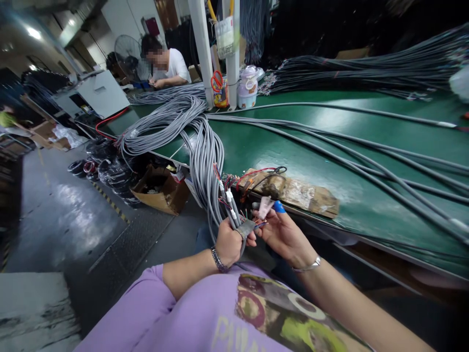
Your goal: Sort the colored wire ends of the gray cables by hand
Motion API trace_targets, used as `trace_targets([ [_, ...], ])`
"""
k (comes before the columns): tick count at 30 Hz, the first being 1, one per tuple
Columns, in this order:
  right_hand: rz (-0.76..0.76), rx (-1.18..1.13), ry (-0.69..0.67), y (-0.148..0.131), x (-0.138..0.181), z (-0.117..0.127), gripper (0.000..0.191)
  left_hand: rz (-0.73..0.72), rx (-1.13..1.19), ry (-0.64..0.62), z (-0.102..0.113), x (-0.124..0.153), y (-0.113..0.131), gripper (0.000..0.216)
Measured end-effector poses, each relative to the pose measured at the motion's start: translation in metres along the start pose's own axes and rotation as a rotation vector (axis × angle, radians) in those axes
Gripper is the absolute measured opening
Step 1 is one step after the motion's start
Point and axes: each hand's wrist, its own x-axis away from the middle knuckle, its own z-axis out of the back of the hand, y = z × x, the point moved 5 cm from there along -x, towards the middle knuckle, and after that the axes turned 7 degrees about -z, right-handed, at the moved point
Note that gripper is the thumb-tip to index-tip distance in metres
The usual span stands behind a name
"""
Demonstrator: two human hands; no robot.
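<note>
My left hand is closed around several grey cables, just in front of the table edge. A dark grey strip, perhaps cable jacket, crosses its fingertips. Thin coloured wires stick out beside it. My right hand pinches at these wires; its fingertips are partly hidden. One of its fingers has blue tape, and a pale pinkish wrap shows at another fingertip. White labels mark some cable ends. A large bundle of grey cable hangs over the table edge beside my left hand.
A worn wooden board with red and black leads lies along the green table. Long grey cables run right. Coiled cable, a lilac bottle and red-handled scissors are farther back. A cardboard box stands below. A person sits beyond.
</note>
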Motion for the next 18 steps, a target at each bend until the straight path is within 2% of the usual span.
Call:
trace_targets([
  [3,-0.128,0.087,-0.064,0.003,0.005,0.002,0.049,-0.006,-0.003,0.0,0.005,0.002,0.0,0.043],
  [5,-0.202,0.193,-0.108,0.002,0.009,0.002,0.05,-0.008,-0.008,-0.008,0.009,0.003,-0.003,0.044],
  [8,-0.221,0.36,-0.104,-0.005,0.012,0.005,0.037,-0.01,-0.041,-0.042,0.013,0.004,-0.007,0.043],
  [11,-0.161,0.514,-0.058,-0.014,0.012,0.006,0.027,-0.017,-0.098,-0.112,0.014,0.005,-0.008,0.041],
  [14,-0.099,0.664,-0.081,-0.02,0.013,-0.001,0.025,0.047,-0.194,-0.268,0.008,0.005,-0.006,0.039],
  [16,-0.116,0.747,-0.133,-0.018,0.015,-0.008,0.025,0.154,-0.28,-0.44,0.003,0.007,-0.006,0.038],
  [18,-0.145,0.803,-0.183,-0.015,0.018,-0.014,0.026,0.234,-0.349,-0.546,0.001,0.008,-0.007,0.038],
])
